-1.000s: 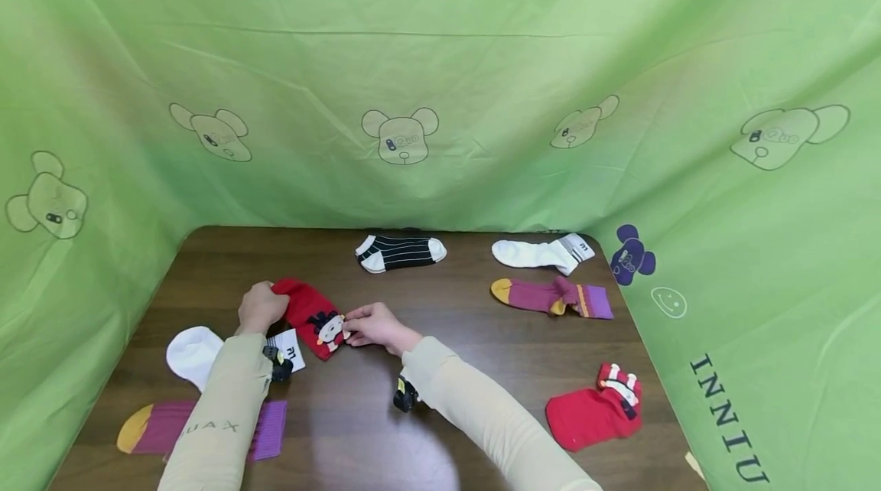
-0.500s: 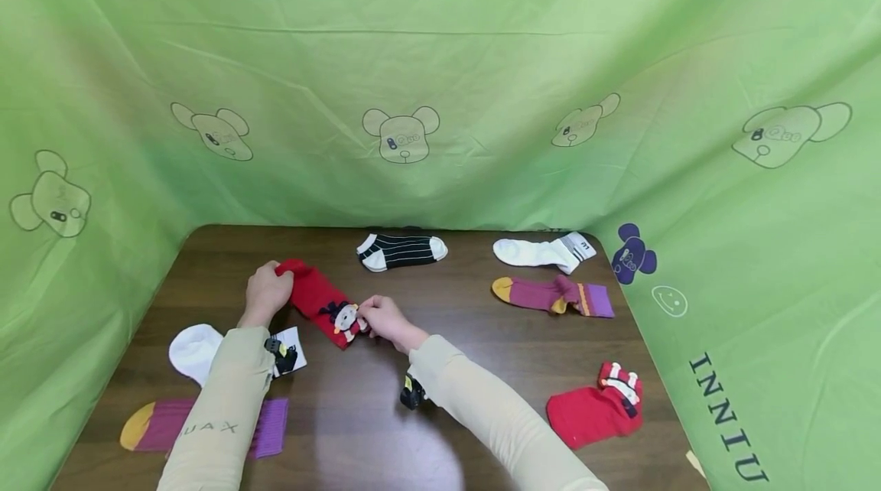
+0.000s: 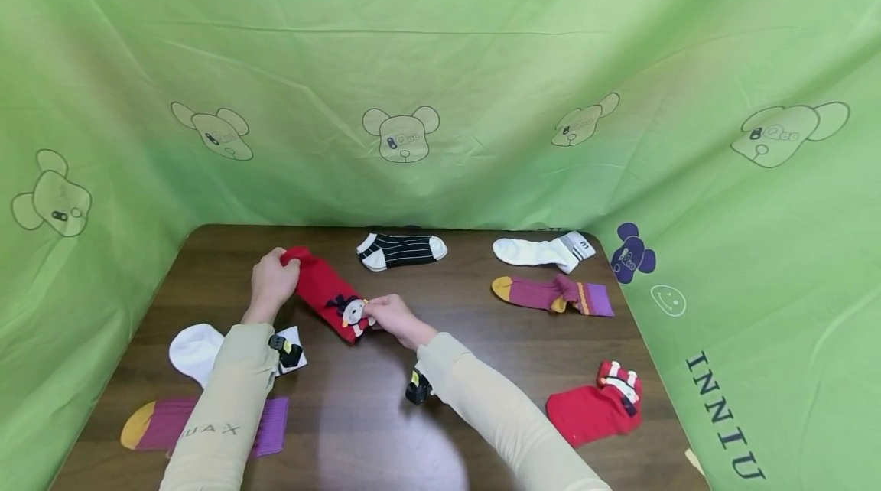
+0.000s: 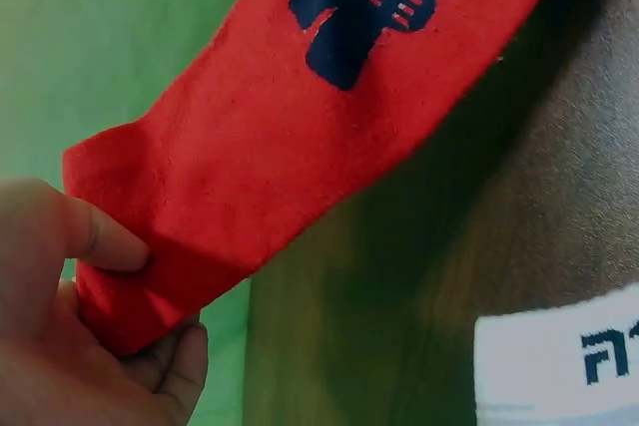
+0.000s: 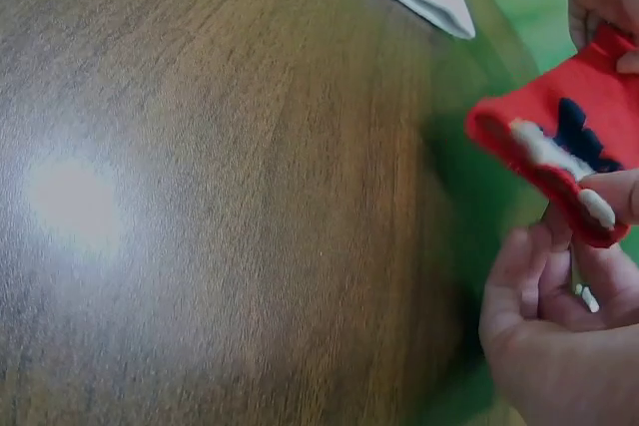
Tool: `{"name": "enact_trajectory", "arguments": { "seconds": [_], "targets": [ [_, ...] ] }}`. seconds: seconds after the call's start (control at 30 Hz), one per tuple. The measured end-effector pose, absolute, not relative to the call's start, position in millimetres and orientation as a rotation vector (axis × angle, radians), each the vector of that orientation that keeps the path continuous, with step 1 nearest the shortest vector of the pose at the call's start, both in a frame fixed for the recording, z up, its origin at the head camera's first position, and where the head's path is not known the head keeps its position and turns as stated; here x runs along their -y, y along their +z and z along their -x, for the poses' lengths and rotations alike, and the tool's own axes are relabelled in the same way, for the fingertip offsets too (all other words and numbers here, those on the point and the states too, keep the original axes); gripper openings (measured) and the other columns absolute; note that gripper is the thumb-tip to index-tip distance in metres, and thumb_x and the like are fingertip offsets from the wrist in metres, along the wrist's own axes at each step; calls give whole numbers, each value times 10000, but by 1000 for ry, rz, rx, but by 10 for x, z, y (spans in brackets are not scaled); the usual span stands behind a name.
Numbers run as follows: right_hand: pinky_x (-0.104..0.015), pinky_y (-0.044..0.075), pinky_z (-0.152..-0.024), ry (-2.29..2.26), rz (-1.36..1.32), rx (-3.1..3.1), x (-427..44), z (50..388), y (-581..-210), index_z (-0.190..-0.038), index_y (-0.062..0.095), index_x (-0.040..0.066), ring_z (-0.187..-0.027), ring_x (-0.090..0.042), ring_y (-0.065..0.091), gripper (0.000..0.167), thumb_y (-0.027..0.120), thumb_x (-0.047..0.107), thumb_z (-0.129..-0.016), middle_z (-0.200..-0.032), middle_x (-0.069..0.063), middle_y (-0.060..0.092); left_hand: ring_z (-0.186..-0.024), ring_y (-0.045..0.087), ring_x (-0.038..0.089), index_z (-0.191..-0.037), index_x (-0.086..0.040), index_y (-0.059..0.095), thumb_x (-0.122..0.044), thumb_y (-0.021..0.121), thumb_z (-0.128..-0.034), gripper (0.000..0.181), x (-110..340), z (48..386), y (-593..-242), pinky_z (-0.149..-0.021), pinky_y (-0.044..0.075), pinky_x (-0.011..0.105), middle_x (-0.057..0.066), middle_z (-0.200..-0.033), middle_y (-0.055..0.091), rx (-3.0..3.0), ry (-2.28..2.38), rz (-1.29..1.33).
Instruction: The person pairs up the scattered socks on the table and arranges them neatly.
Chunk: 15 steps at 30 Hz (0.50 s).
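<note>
A red sock (image 3: pixel 323 288) with a white-faced cartoon figure is stretched slantwise between both hands, lifted off the table. The left hand (image 3: pixel 273 282) grips its far left end; in the left wrist view the thumb lies over the red fabric (image 4: pixel 260 157) with curled fingers beneath. At the cuff, beside the cartoon, the right hand (image 3: pixel 399 317) pinches the edge between thumb and fingers. The right wrist view shows the cuff (image 5: pixel 544 162) with fingers curled below it. Another red sock (image 3: pixel 594 411) lies partly folded at the right of the table.
Behind the left forearm lie a white sock (image 3: pixel 196 352) and a purple sock with a yellow toe (image 3: pixel 161 424), both partly covered. A black striped sock (image 3: pixel 402 251) lies at the back; a white sock (image 3: pixel 533 252) and a purple sock (image 3: pixel 533 294) lie back right. Green curtain (image 3: pixel 440 170) encloses the table.
Both hands have moved away from the body and slightly right, carrying the red sock with them. Their grips on its two ends look the same. The other socks have stayed put.
</note>
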State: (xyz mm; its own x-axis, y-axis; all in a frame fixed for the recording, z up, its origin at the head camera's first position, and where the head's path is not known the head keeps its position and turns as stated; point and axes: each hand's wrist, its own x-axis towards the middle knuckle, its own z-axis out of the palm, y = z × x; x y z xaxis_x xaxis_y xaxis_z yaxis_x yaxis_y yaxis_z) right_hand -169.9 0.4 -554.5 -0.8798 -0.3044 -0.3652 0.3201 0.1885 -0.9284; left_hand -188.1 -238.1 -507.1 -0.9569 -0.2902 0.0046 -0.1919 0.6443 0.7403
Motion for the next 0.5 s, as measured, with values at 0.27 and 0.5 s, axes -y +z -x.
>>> {"name": "enact_trajectory", "arguments": {
  "seconds": [0.27, 0.5],
  "targets": [
    [-210, 517, -701, -1833, -30, -1892, -104, 1748, -5578, -963, 726, -84, -735, -92, 571, 182, 631, 6, -837, -838, -15, 644, -810, 582, 420, -896, -5, 590, -160, 476, -962, 204, 2323, 1911, -5000, -669, 418, 422, 193, -807, 631, 2671, -1211, -392],
    [-291, 573, -801, -1885, 2, -1826, -229, 1790, -5565, -1080, 693, -105, -801, -142, 629, 259, 606, -39, -845, -937, -96, 683, -816, 576, 384, -959, -3, 603, -172, 481, -978, 209, 2285, 1882, -4979, -673, 418, 396, 185, -854, 645, 2652, -1268, -406]
  ]
}}
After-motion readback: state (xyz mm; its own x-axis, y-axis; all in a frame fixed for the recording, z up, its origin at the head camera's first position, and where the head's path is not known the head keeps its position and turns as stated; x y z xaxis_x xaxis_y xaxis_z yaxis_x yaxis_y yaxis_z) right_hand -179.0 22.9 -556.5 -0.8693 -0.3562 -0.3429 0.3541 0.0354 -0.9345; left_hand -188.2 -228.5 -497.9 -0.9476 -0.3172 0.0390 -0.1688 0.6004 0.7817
